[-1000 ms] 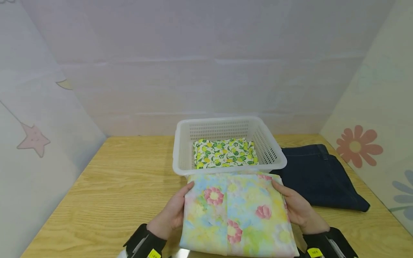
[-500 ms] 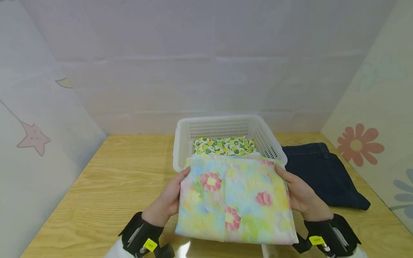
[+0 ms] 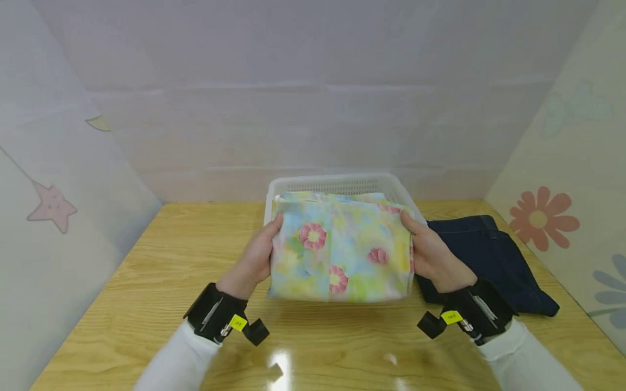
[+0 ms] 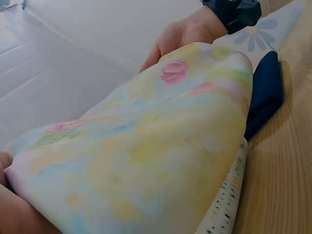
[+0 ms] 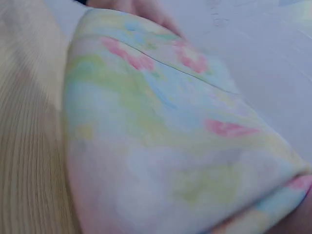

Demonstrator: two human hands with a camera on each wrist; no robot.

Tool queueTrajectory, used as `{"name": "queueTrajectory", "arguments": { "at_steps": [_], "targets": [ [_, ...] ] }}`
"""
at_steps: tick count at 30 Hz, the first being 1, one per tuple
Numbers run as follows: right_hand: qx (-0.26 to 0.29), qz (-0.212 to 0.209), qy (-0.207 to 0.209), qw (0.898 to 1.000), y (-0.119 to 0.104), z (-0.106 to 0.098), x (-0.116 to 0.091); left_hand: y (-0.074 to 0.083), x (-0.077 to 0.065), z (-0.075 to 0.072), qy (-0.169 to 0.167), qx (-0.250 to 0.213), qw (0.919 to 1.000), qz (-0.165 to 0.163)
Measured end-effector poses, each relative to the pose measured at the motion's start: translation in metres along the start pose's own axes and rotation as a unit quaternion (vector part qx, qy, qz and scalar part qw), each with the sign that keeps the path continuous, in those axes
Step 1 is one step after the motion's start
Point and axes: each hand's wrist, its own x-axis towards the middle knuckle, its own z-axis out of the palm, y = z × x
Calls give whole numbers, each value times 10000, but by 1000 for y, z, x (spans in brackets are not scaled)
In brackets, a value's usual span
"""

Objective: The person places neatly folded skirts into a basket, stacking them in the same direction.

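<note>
A folded pastel cloth with pink flowers (image 3: 347,250) hangs over the white plastic basket (image 3: 337,180), hiding most of it in the head view. My left hand (image 3: 254,255) grips the cloth's left edge, thumb on top and fingers underneath. The opposite edge is held the same way by my right hand (image 3: 435,252). In the left wrist view the cloth (image 4: 131,151) fills the middle, and below it shows the basket's perforated side (image 4: 226,204). The right wrist view has the cloth (image 5: 161,136) blurred and close up. The lemon-print cloth inside the basket is hidden now.
Folded dark blue jeans (image 3: 489,266) lie on the wooden table (image 3: 195,244) right of the basket, close to the right hand. A pale wall sheet (image 3: 313,108) stands behind the table, with decorated panels at both sides.
Both hands have carried the flowered cloth forward, away from the body, from in front of the basket to over it. The lemon-print cloth has gone out of sight beneath it.
</note>
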Motion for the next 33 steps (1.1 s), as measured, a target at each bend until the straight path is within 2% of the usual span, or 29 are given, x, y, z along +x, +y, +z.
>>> {"name": "queueTrajectory", "arguments": {
  "at_steps": [2,4,7,11,15,19,22,24,28,33],
  "targets": [
    [-459,-182,648,9967,-2,5,6,4,4,-1,-67,184,9995,230],
    [-816,-281,1226,9887,-6,10,12,9,8,0,-113,274,9988,386],
    [-1172,-439,1804,9756,-13,15,18,16,13,2,-113,381,9977,550],
    [-1281,-729,1995,9687,-23,20,26,26,17,4,-20,509,9961,718],
    [-1337,-1078,2049,9636,-30,25,36,30,21,5,111,477,9927,1100],
    [-1376,-1454,1903,9611,-32,25,43,29,27,3,172,284,9859,1640],
    [-1429,-1656,1736,9602,-31,19,44,24,33,0,262,254,9824,1831],
    [-1576,-1698,1772,9565,-30,13,44,18,37,-3,349,316,9823,1816],
    [-1877,-1536,1930,9508,-25,-4,45,3,44,-10,660,540,9849,1510],
    [-1855,-1108,1994,9558,-20,-23,46,-11,52,-17,760,429,9907,1043]
  ]
}}
